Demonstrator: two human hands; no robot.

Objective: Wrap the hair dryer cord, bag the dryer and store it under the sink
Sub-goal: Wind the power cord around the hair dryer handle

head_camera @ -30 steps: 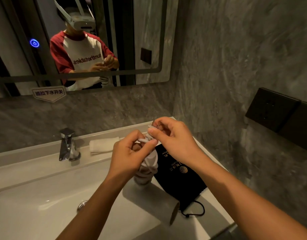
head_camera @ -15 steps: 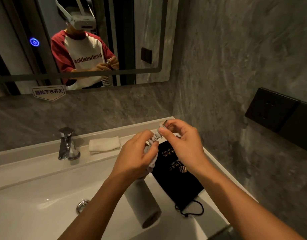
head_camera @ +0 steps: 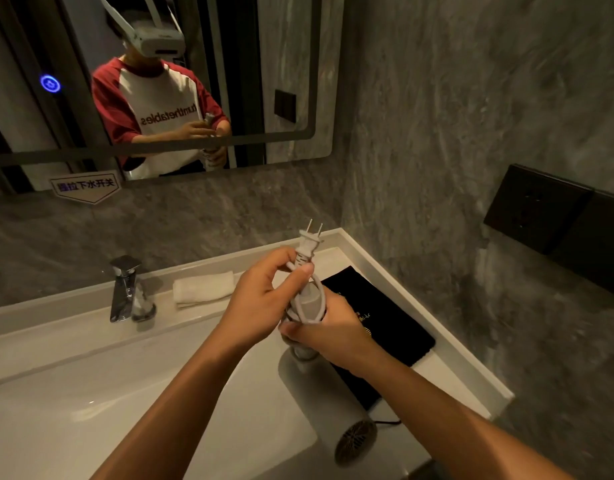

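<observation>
We hold the white hair dryer over the sink's right edge, barrel grille toward us. Our right hand grips its cord-wound handle; our left hand pinches the grey plug, prongs up. The black bag lies flat at the right rear corner.

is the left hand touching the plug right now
Touching. The head view shows the left hand pinching the base of the plug between thumb and fingers, prongs pointing up.
</observation>
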